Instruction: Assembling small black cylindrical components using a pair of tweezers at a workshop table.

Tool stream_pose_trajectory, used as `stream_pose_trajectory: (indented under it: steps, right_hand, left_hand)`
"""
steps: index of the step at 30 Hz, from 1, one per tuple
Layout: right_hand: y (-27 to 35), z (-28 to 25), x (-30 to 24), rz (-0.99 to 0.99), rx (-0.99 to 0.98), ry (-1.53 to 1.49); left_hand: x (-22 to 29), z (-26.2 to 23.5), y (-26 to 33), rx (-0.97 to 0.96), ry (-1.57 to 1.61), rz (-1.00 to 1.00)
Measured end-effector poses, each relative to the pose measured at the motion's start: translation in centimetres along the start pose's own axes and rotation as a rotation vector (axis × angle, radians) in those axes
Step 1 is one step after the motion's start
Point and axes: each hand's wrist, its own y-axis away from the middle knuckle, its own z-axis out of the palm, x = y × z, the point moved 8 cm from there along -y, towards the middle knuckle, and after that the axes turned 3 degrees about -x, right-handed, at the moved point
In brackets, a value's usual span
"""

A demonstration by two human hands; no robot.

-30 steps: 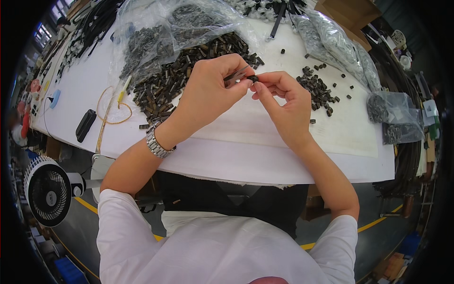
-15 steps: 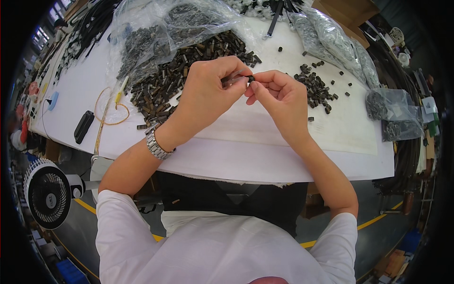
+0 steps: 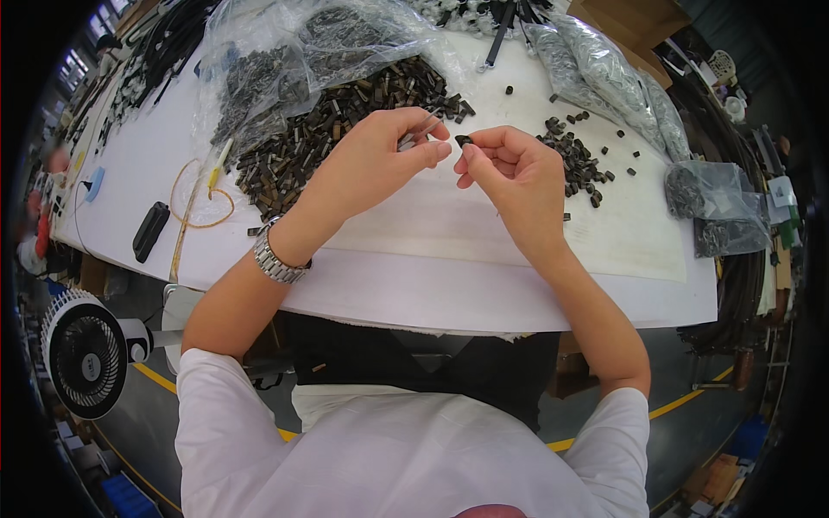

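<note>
My right hand (image 3: 514,168) pinches a small black piece (image 3: 464,141) between thumb and fingertips above the white work surface. A short way to its left, my left hand (image 3: 380,162) is curled round a slender pale tool (image 3: 423,128), mostly covered by the fingers, so its kind does not show. The two hands are apart. Behind and beside my left hand spreads a large heap of short dark pieces (image 3: 289,164). Smaller black pieces (image 3: 580,164) lie scattered just past my right hand.
Clear plastic bags (image 3: 332,43) of dark parts cover the back of the heap; filled bags (image 3: 596,69) lie at the back right. At the left are a yellow-and-white pen-like tool (image 3: 220,168), a looped cord (image 3: 203,226) and a black oblong case (image 3: 152,231). A fan (image 3: 86,354) stands beside the table.
My hands have drawn apart. The left hand has moved slightly left with the slender tool, leaving the small black piece in my right fingertips.
</note>
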Motion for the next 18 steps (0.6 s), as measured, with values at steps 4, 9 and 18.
stream_pose_trajectory:
  steps: [4,9,18]
  right_hand:
    - [-0.1,-0.8,0.1,-0.037,0.055,0.040]
    - [-0.1,-1.2,-0.3,-0.124,0.095,0.202]
    - [-0.1,-1.5,-0.8,-0.190,0.148,0.335]
  left_hand:
    - [-0.5,-0.2,0.1,0.061,-0.072,0.109]
    - [1.2,-0.1,0.9,0.037,-0.168,0.148]
    - [0.3,0.7,1.0,-0.049,-0.223,0.025]
